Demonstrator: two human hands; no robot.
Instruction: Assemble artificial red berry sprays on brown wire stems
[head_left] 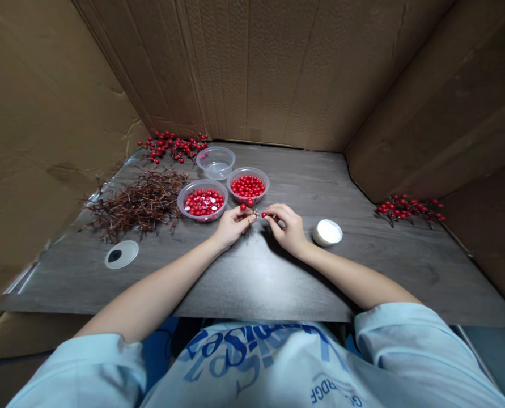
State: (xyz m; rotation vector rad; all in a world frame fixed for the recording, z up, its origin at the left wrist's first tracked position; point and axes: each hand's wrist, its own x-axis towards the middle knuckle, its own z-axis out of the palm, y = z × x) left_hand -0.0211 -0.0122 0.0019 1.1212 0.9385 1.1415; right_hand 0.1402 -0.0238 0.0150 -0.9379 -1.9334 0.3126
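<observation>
Over the middle of the table, my left hand is closed on a small brown twig with red berries at its upper tips. My right hand pinches a single red berry between thumb and fingertips, right beside the twig's end. Whether the berry touches the twig I cannot tell. Just beyond my left hand stand a clear bowl of red berries mixed with white bits and a second clear bowl of red berries.
A clear bowl stands behind the others. Brown twigs are heaped at left, near a round white lid. Berry sprigs lie at the back left and far right. A small white tub sits right. Cardboard walls surround the table.
</observation>
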